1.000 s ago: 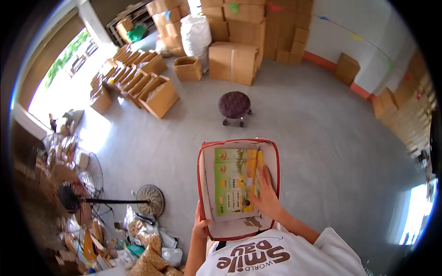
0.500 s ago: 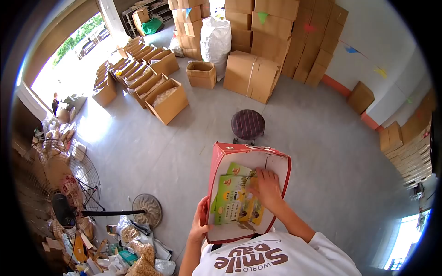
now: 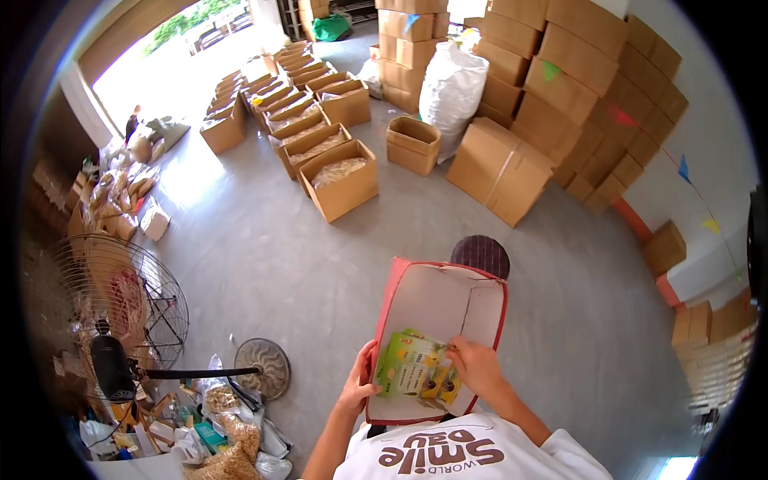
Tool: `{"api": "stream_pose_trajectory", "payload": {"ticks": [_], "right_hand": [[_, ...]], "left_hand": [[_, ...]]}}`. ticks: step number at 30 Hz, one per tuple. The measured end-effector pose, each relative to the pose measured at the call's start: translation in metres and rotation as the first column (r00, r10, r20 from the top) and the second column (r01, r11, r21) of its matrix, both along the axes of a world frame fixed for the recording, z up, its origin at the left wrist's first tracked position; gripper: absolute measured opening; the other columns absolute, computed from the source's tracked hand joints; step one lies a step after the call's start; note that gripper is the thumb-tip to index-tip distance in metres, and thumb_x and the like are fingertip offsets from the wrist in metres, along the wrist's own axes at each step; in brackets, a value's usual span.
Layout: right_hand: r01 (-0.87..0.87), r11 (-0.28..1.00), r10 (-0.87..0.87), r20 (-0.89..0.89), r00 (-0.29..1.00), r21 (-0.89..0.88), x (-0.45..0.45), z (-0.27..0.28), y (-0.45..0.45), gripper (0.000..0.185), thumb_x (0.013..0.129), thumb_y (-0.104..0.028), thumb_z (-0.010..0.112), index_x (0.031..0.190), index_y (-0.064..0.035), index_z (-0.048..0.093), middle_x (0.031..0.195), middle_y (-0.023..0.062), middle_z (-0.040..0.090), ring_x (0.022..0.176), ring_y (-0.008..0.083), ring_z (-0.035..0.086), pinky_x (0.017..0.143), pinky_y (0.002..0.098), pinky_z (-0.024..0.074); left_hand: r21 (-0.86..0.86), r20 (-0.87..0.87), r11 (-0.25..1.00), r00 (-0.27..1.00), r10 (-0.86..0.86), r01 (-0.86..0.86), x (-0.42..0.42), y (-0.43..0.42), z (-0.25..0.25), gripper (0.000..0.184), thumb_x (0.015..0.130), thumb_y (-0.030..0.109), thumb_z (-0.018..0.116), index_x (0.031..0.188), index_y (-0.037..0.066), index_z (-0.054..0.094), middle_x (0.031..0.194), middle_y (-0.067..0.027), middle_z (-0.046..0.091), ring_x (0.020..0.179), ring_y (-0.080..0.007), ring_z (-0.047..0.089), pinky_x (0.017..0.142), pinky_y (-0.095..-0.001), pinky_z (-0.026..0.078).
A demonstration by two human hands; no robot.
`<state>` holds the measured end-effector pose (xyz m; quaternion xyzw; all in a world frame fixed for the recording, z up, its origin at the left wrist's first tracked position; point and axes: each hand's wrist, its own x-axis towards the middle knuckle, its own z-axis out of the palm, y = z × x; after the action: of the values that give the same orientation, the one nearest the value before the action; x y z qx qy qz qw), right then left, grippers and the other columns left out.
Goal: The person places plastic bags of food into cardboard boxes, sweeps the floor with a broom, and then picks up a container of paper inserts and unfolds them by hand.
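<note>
An open white-lined box with a red rim [image 3: 438,266] is held against the front of my body. My left hand [image 3: 358,382] grips its left wall, with the thumb over the rim and the fingers outside. Inside, several flat green-and-yellow printed packets [image 3: 412,368] lie in a loose stack towards the near end. My right hand [image 3: 478,370] reaches in over the right wall, its fingers closed on the upper right edge of the packets. The fingertips are partly hidden there.
A round dark stool [image 3: 482,254] stands just beyond the box. Open cartons [image 3: 344,186] with bagged goods stand in rows ahead, beside a white sack [image 3: 452,92] and stacked cartons. At left are a wire-caged fan [image 3: 120,312], its round base [image 3: 264,368] and loose packaging [image 3: 232,432].
The packets have shifted towards the box's near end. My right hand has moved from lying over them to their upper right edge. The camera's view has turned, so the room appears shifted right.
</note>
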<state>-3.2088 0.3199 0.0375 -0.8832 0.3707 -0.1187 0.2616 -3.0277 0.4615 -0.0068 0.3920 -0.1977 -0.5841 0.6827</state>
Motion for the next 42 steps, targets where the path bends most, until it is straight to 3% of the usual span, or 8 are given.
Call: {"api": "stream_pose_trajectory", "payload": {"ticks": [6, 9, 14, 16, 19, 29, 33, 42], "right_hand": [[-0.209, 0.971, 0.233, 0.255, 0.939, -0.118, 0.064, -0.012, -0.059, 0.008, 0.074, -0.012, 0.056, 0.079, -0.0064, 0.051, 0.068, 0.0088, 0.057, 0.059, 0.0231, 0.056, 0.049, 0.0314, 0.0448], [-0.216, 0.969, 0.246, 0.363, 0.899, -0.121, 0.101, -0.018, -0.105, 0.008, 0.074, -0.010, 0.056, 0.078, -0.0047, 0.051, 0.068, 0.0090, 0.057, 0.059, 0.0251, 0.056, 0.050, 0.0317, 0.0450], [-0.078, 0.980, -0.035, 0.540, 0.841, 0.185, 0.170, -0.002, -0.188, 0.013, 0.075, -0.008, 0.055, 0.084, -0.0022, 0.048, 0.071, 0.0125, 0.057, 0.061, 0.0280, 0.057, 0.051, 0.0314, 0.0442], [-0.083, 0.985, -0.007, 0.516, 0.857, 0.152, 0.198, -0.005, -0.224, 0.014, 0.076, -0.008, 0.054, 0.086, -0.0006, 0.047, 0.071, 0.0136, 0.057, 0.060, 0.0232, 0.057, 0.053, 0.0295, 0.0437], [-0.094, 0.912, -0.172, 0.578, 0.798, 0.400, 0.239, -0.009, -0.269, 0.013, 0.078, -0.006, 0.051, 0.086, 0.0023, 0.045, 0.070, 0.0111, 0.054, 0.062, 0.0134, 0.051, 0.057, 0.0249, 0.0416], [-0.018, 0.883, -0.215, 0.439, 0.872, 0.469, 0.289, -0.092, -0.334, 0.012, 0.078, -0.005, 0.049, 0.086, 0.0026, 0.045, 0.071, 0.0096, 0.054, 0.065, 0.0150, 0.054, 0.061, 0.0261, 0.0436], [0.072, 0.943, -0.181, 0.320, 0.930, 0.324, 0.311, -0.094, -0.392, 0.011, 0.076, -0.003, 0.052, 0.084, 0.0035, 0.049, 0.071, 0.0094, 0.057, 0.063, 0.0119, 0.056, 0.057, 0.0242, 0.0442], [0.206, 0.935, -0.287, 0.274, 0.918, 0.288, 0.368, -0.091, -0.479, 0.011, 0.076, -0.006, 0.051, 0.082, 0.0032, 0.049, 0.068, 0.0112, 0.057, 0.059, 0.0135, 0.055, 0.054, 0.0254, 0.0425]], "left_hand": [[0.174, 0.006, 0.965, 0.980, 0.200, -0.198, 0.051, -0.039, -0.016, 0.084, 0.047, 0.002, 0.052, 0.125, 0.007, 0.022, 0.114, -0.0107, 0.039, 0.109, -0.0211, 0.037, 0.093, -0.0316, 0.029], [0.248, -0.042, 0.906, 0.930, 0.365, -0.344, 0.078, -0.064, -0.030, 0.081, 0.051, 0.000, 0.049, 0.126, 0.008, 0.019, 0.101, -0.0103, 0.047, 0.094, -0.0196, 0.047, 0.081, -0.0303, 0.039], [0.397, -0.019, 0.790, 0.857, 0.516, -0.467, 0.125, -0.110, -0.043, 0.079, 0.056, 0.002, 0.049, 0.127, 0.009, 0.014, 0.092, -0.0084, 0.051, 0.084, -0.0172, 0.049, 0.074, -0.0289, 0.040], [0.464, 0.097, 0.728, 0.846, 0.524, -0.504, 0.132, -0.128, -0.043, 0.081, 0.057, 0.003, 0.050, 0.128, 0.009, 0.012, 0.094, -0.0089, 0.050, 0.083, -0.0174, 0.049, 0.074, -0.0288, 0.039], [0.520, 0.105, 0.668, 0.816, 0.569, -0.533, 0.142, -0.164, -0.032, 0.083, 0.057, 0.003, 0.052, 0.128, 0.009, 0.010, 0.095, -0.0096, 0.049, 0.083, -0.0178, 0.048, 0.075, -0.0296, 0.038], [0.499, 0.089, 0.714, 0.849, 0.521, -0.491, 0.221, -0.256, -0.056, 0.083, 0.056, 0.002, 0.051, 0.129, 0.009, 0.011, 0.091, -0.0097, 0.047, 0.084, -0.0176, 0.046, 0.074, -0.0291, 0.037], [0.486, 0.039, 0.729, 0.845, 0.534, -0.483, 0.271, -0.313, -0.054, 0.083, 0.056, 0.002, 0.052, 0.129, 0.009, 0.012, 0.091, -0.0095, 0.047, 0.083, -0.0175, 0.046, 0.074, -0.0284, 0.036], [0.530, -0.023, 0.794, 0.931, 0.365, -0.298, 0.382, -0.419, -0.042, 0.083, 0.056, 0.000, 0.052, 0.129, 0.010, 0.014, 0.083, -0.0071, 0.047, 0.074, -0.0148, 0.047, 0.066, -0.0255, 0.039]]}}
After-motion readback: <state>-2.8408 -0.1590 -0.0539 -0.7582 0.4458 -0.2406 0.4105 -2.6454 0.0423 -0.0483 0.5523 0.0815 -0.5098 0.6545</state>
